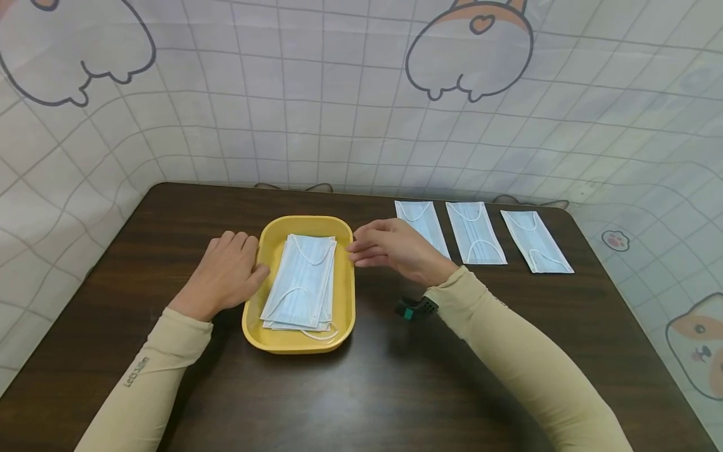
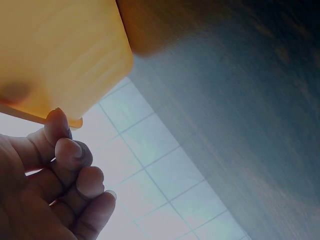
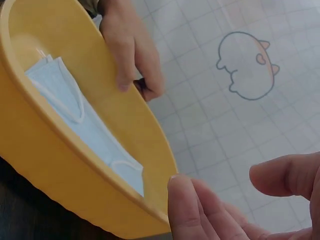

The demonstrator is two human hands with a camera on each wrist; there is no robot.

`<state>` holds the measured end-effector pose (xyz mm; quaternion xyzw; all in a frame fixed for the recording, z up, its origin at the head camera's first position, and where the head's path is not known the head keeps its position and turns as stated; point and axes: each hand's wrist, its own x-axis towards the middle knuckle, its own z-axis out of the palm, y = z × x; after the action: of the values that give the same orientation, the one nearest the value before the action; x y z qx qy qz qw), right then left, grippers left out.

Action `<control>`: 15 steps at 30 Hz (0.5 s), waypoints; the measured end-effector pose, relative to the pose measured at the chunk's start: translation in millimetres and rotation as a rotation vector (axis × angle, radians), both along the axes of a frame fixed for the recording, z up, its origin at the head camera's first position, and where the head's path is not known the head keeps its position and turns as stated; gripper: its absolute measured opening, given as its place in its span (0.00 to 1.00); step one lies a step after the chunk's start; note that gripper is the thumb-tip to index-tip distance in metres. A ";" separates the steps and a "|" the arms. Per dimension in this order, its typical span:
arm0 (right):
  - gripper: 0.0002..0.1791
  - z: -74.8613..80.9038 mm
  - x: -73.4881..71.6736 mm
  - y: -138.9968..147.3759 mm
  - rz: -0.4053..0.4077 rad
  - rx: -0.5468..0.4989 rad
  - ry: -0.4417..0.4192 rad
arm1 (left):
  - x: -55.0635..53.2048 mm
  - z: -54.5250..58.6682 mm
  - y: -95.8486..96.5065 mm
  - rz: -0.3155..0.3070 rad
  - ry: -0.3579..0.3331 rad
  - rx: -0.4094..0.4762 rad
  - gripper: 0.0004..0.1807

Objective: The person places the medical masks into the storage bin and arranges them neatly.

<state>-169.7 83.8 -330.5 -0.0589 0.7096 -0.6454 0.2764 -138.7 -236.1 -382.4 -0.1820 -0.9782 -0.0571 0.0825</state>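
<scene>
A yellow plastic tray (image 1: 346, 307) stands on the dark table with a small stack of light blue face masks (image 1: 302, 279) inside. My left hand (image 1: 226, 273) grips the tray's left rim; the right wrist view has its thumb (image 3: 125, 75) over the inner side and the fingers curled outside. At the tray's right rim is my right hand (image 1: 398, 248), holding nothing. Its fingers (image 3: 185, 205) are extended near the rim and the thumb (image 3: 280, 175) stands apart. Whether those fingertips touch the tray, I cannot tell.
Three single face masks lie in a row at the back right: a left one (image 1: 425, 223), a middle one (image 1: 476, 232) and a right one (image 1: 536, 242). Behind the table (image 1: 271, 402) hangs a white grid-patterned cloth (image 1: 350, 94) with cartoon animals. A black band (image 1: 417, 309) is at my right wrist.
</scene>
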 end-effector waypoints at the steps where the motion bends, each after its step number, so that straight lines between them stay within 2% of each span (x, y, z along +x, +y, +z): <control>1: 0.22 -0.3 -0.5 1.8 -0.003 0.004 0.008 | 0.1 -0.2 -0.3 0.000 0.000 -0.001 0.13; 9: 0.16 0.3 -1.1 13.9 -0.070 0.003 0.029 | 0.7 -1.2 -0.4 0.004 0.000 0.004 0.13; 15: 0.15 1.0 -1.4 24.2 -0.083 0.035 0.132 | 0.5 -0.1 -0.8 0.000 -0.003 0.003 0.13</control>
<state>-171.1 108.0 -329.5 -0.0667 0.7393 -0.6385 0.2030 -138.2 -236.9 -382.5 -0.1817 -0.9782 -0.0586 0.0814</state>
